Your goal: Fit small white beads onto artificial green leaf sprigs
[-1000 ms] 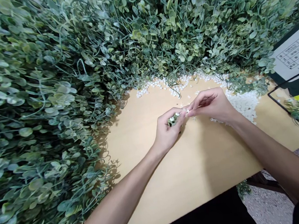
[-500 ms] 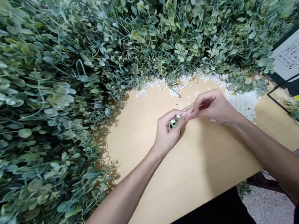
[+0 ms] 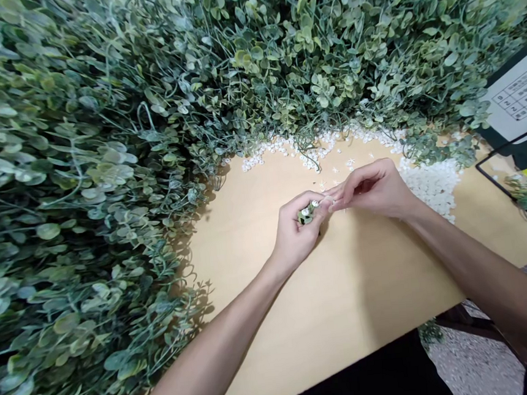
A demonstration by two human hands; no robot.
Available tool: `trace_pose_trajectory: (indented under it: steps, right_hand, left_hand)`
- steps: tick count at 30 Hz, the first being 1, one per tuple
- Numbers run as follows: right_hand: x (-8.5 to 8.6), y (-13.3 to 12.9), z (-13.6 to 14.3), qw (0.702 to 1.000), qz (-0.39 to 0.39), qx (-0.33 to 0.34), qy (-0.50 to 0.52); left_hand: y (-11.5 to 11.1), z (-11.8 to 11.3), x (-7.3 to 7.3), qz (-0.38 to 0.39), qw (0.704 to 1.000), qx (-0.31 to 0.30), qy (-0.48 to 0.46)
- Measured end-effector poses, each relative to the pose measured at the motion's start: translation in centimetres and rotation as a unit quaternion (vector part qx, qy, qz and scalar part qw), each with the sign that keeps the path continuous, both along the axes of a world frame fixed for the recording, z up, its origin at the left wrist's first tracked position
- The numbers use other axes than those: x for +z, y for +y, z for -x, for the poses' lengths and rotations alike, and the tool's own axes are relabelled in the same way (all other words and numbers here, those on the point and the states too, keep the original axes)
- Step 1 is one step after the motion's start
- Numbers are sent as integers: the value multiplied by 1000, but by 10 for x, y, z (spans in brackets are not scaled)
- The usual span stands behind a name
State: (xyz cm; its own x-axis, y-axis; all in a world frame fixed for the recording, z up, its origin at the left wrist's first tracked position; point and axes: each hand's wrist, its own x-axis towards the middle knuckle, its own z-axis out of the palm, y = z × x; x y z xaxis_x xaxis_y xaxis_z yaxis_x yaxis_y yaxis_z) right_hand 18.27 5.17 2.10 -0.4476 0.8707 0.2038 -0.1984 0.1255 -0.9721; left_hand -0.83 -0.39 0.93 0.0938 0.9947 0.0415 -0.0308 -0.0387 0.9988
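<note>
My left hand [image 3: 297, 226] is closed around a small green sprig [image 3: 308, 212] with white bits on it, part of which shows between thumb and fingers. Its fingertips meet those of my right hand [image 3: 373, 189] above the middle of the table. The right fingers are pinched together at a tiny whitish piece [image 3: 329, 200], too small to name. Just beyond the hands, several white star-shaped pieces [image 3: 349, 163] lie scattered. A heap of small white pieces [image 3: 433, 186] spreads behind my right wrist.
Dense green artificial foliage [image 3: 154, 108] piles along the left and back of the wooden table [image 3: 267, 344]. Small white ring-like pieces [image 3: 253, 160] line its lower edge. At the right stand a black wire frame [image 3: 497, 180] and a printed sheet [image 3: 522, 92].
The hands stay together in nearly the same pose, with only slight finger movement. The whole view has shifted a little.
</note>
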Motion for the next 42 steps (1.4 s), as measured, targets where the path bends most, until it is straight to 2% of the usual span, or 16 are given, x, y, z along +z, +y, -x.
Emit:
trace_pose_trajectory:
  steps: [6,12,16,21,42]
  right_hand:
    - [-6,2,3,1000,-3,-19,16]
    - [-3,3,3,999,-2,-44,17]
    - [-3,4,0,999,7,-36,-12]
    - [-3,6,-1,997,17,-62,-31]
    - [1,1,1,999,6,-39,0]
  left_hand:
    - [1,-3,1,22,999,0,-49]
    - [4,-6,1,35,994,11,-102]
    - [4,-6,1,36,994,16,-97]
    - [4,-5,-2,38,996,28,-77]
    - [3,-4,-2,35,997,42,-52]
